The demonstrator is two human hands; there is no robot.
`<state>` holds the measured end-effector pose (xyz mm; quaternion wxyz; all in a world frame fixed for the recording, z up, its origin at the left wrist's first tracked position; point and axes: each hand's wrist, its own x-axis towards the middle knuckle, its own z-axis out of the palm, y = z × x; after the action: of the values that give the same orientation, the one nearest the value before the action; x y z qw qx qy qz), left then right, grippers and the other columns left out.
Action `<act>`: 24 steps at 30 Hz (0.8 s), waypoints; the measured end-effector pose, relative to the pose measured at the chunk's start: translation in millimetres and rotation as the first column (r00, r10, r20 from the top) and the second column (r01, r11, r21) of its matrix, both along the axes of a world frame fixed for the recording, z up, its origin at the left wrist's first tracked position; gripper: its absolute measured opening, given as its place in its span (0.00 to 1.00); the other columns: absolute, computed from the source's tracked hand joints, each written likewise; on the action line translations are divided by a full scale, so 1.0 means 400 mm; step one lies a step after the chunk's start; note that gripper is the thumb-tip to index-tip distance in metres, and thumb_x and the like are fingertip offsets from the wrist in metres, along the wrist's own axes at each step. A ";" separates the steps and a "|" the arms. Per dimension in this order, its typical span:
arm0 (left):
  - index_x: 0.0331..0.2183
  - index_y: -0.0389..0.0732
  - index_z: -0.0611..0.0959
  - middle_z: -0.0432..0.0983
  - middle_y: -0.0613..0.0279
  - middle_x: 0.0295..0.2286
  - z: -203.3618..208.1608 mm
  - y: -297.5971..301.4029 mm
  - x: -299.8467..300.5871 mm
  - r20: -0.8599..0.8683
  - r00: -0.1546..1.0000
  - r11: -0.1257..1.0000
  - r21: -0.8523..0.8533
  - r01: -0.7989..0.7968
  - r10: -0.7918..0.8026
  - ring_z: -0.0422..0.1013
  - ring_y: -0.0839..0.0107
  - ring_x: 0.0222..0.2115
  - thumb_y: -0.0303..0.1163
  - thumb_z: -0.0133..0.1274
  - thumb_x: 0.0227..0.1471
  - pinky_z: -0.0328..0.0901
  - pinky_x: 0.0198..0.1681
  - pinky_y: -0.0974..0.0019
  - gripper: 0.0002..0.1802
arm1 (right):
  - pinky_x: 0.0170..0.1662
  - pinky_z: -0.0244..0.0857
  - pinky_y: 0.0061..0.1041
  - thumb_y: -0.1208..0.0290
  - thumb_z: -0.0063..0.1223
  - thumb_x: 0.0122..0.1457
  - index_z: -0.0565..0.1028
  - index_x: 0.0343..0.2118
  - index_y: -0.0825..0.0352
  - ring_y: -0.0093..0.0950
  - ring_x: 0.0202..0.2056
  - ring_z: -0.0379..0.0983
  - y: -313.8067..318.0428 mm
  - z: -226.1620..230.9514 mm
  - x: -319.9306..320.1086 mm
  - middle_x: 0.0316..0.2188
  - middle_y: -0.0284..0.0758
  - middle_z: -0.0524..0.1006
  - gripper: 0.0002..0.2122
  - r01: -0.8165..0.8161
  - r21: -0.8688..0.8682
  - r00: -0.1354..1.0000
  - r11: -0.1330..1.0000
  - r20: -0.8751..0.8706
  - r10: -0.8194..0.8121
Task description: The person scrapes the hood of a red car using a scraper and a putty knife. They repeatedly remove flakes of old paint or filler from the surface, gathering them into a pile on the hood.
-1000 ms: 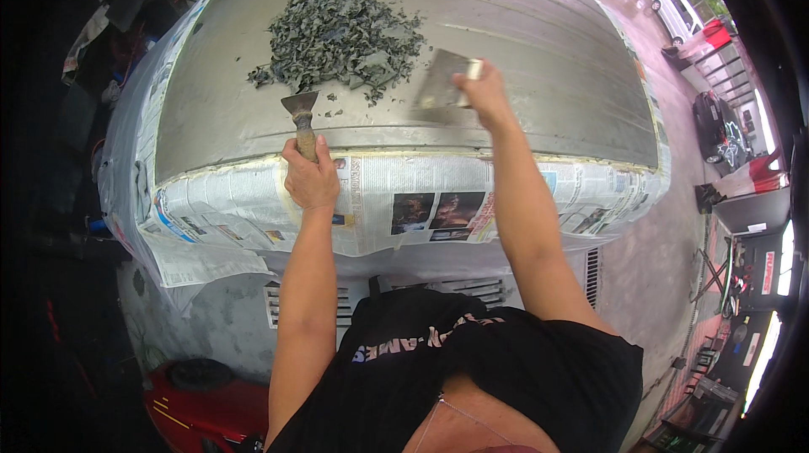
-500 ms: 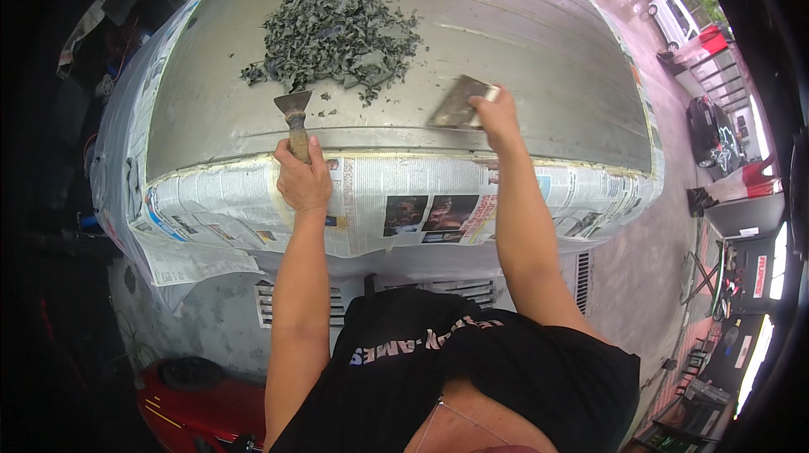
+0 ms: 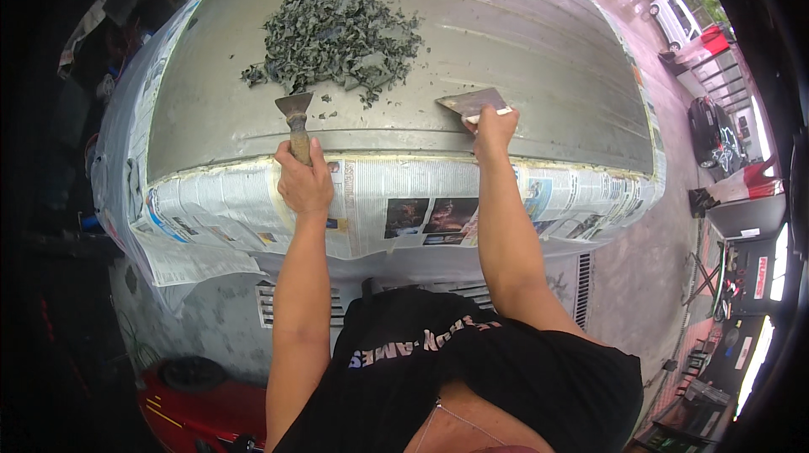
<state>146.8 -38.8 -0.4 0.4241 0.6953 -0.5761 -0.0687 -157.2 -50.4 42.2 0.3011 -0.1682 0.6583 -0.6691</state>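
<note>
In my left hand (image 3: pixel 305 179) is a scraper (image 3: pixel 297 120) with a worn handle, its flared metal blade pointing away from me, just short of a heap of grey paint flakes (image 3: pixel 341 36). My right hand (image 3: pixel 495 128) grips a wide spreader (image 3: pixel 472 102) with a pale edge, held over the bare metal panel (image 3: pixel 539 57) to the right of the heap. Fingers of both hands are wrapped round their tools. A few loose flakes lie scattered between the heap and the scraper.
Newspaper sheets (image 3: pixel 371 200) are taped along the panel's near edge, over grey plastic sheeting (image 3: pixel 118 166). A floor grate (image 3: pixel 583 284) lies to the right. Behind my left arm is a red car (image 3: pixel 202 407). A white van (image 3: pixel 674 21) and a dark car (image 3: pixel 715 131) stand far right.
My right hand has shifted slightly left and nearer, and the spreader in it has turned so its blade points left. My left hand and the scraper have hardly moved.
</note>
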 end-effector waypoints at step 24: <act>0.48 0.41 0.68 0.80 0.47 0.28 -0.005 0.001 -0.006 -0.006 1.000 1.000 -0.022 0.009 -0.009 0.76 0.42 0.28 0.50 0.54 0.60 0.67 0.33 0.43 0.26 | 0.18 0.73 0.26 0.79 0.53 0.57 0.61 0.53 0.74 0.31 0.28 0.79 0.149 -0.054 -0.266 0.38 0.48 0.75 0.22 -0.082 0.167 0.991 0.982 -0.087 0.098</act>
<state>144.5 -38.4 -2.4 0.4332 0.6878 -0.5787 -0.0666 -263.6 9.1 20.6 0.3122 -0.2043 0.7162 -0.5898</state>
